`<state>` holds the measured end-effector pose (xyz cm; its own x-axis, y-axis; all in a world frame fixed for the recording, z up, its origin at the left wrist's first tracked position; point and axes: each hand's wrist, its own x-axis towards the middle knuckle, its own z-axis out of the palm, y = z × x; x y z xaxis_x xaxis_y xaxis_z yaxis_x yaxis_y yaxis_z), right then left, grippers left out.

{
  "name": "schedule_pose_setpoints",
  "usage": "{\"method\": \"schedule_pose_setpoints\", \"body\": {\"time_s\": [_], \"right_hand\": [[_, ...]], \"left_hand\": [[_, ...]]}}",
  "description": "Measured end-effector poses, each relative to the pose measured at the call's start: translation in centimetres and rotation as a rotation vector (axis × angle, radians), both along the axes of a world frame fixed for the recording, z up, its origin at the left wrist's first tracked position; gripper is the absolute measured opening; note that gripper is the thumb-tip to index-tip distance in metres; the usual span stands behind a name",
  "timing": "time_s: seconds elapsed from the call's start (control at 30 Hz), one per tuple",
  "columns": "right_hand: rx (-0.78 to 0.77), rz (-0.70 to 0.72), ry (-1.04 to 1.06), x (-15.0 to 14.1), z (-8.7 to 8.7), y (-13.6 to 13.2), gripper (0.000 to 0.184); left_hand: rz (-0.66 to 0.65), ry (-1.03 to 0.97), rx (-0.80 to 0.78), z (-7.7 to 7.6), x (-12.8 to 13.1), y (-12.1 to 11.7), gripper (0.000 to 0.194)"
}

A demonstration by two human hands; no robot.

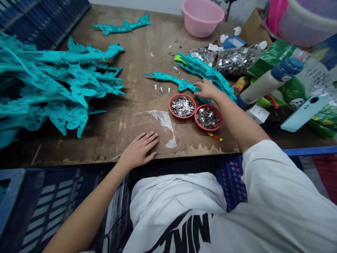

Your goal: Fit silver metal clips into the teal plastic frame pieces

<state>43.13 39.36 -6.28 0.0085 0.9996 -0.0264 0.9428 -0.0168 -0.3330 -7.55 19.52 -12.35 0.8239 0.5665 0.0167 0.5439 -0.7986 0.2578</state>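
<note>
Spreading its fingers across a stack of teal plastic cutouts [204, 73] right of the tabletop's middle, the right hand [206, 89] sits half-open, touching them, though it's hard to tell whether it truly grips. A lone teal cutout [171, 80] lies just beside it, above two red dishes of silver sequins [182, 106]. The left hand [138, 149] rests open and empty on the wooden tabletop [126, 119] by its near edge, while a big teal heap [44, 80] crowds the left edge.
</note>
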Motion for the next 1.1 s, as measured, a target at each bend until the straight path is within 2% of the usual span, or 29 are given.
{"method": "schedule_pose_setpoints", "body": {"time_s": [0.07, 0.13, 0.23, 0.3, 0.4, 0.47, 0.53, 0.6, 0.7, 0.8, 0.87, 1.0, 1.1], "right_hand": [[0.073, -0.026, -0.055, 1.2, 1.4, 0.3, 0.058], [0.131, -0.104, -0.105, 2.8, 3.2, 0.7, 0.060], [0.058, -0.174, -0.186, 5.0, 5.6, 1.8, 0.084], [-0.049, -0.108, -0.207, 6.2, 6.5, 2.8, 0.101], [-0.191, -0.002, -0.261, 7.4, 6.8, 4.6, 0.122], [-0.275, 0.063, -0.325, 7.9, 6.8, 5.8, 0.125], [-0.341, 0.141, -0.343, 8.3, 7.0, 6.5, 0.118], [-0.362, 0.194, -0.327, 8.4, 7.3, 6.9, 0.102], [-0.336, 0.193, -0.331, 8.2, 7.7, 6.6, 0.082], [-0.313, 0.189, -0.335, 7.9, 8.0, 6.2, 0.075], [-0.292, 0.187, -0.345, 8.2, 8.0, 5.9, 0.086], [-0.306, 0.187, -0.313, 9.1, 7.5, 5.8, 0.119], [-0.344, 0.169, -0.330, 9.1, 6.8, 5.7, 0.112]], "left_hand": [[-0.008, -0.004, 0.005, -0.1, -0.1, 0.0, 0.061], [-0.014, -0.009, 0.020, -0.1, 0.0, -0.1, 0.061], [-0.006, -0.006, 0.035, 0.1, 0.1, -0.3, 0.060], [0.003, -0.004, 0.040, 0.2, 0.1, -0.5, 0.059], [0.011, -0.020, 0.033, 0.2, 0.1, -0.6, 0.057], [0.026, -0.039, 0.009, 0.2, 0.0, -0.6, 0.056], [0.039, -0.058, -0.011, 0.1, 0.0, -0.5, 0.055], [0.044, -0.072, -0.015, 0.0, -0.1, -0.5, 0.055], [0.038, -0.092, 0.002, -0.1, -0.1, -0.6, 0.053], [0.022, -0.091, 0.041, -0.2, -0.2, -0.7, 0.053], [0.012, -0.088, 0.063, -0.3, -0.2, -0.7, 0.053], [0.005, -0.103, 0.055, -0.5, -0.3, -0.6, 0.053], [0.012, -0.117, 0.010, -0.5, -0.4, -0.6, 0.053]]}}
